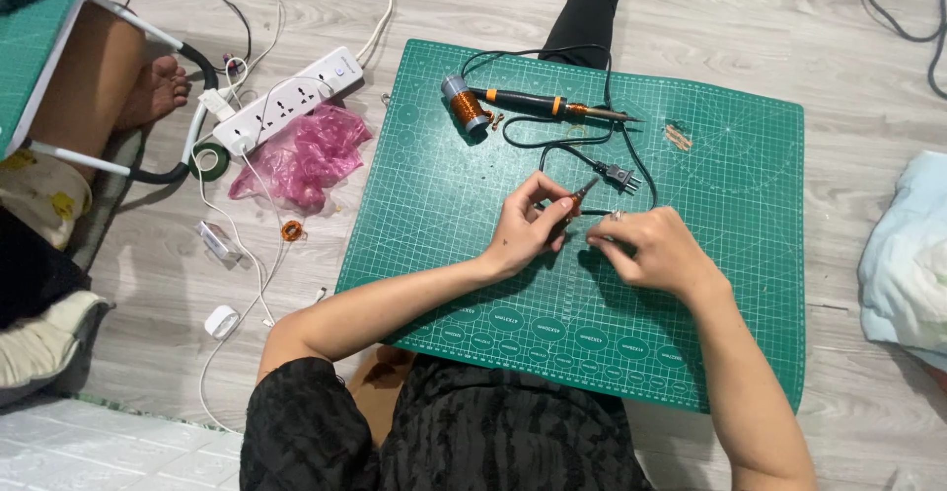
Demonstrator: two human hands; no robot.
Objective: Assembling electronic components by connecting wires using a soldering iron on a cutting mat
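Note:
My left hand [528, 226] holds small red-handled pliers [582, 195] over the green cutting mat [730, 175], jaws pointing up and right. My right hand [656, 249] is closed just to the right of it, pinching a thin black cable [597, 213] whose end meets the pliers; what lies inside the fingers is hidden. The cable runs up to a two-pin plug [617, 174] and loops back to a soldering iron [547, 104] with a black and orange handle. A coil of copper wire on a grey spool [464, 104] lies beside the iron.
A white power strip [286, 99], a pink plastic bag [306, 152], a roll of dark tape [209, 160], white cables and a small white charger [221, 320] lie on the wooden floor at the left. Another person's bare foot [158, 86] rests top left. Light blue cloth [903, 264] lies at right.

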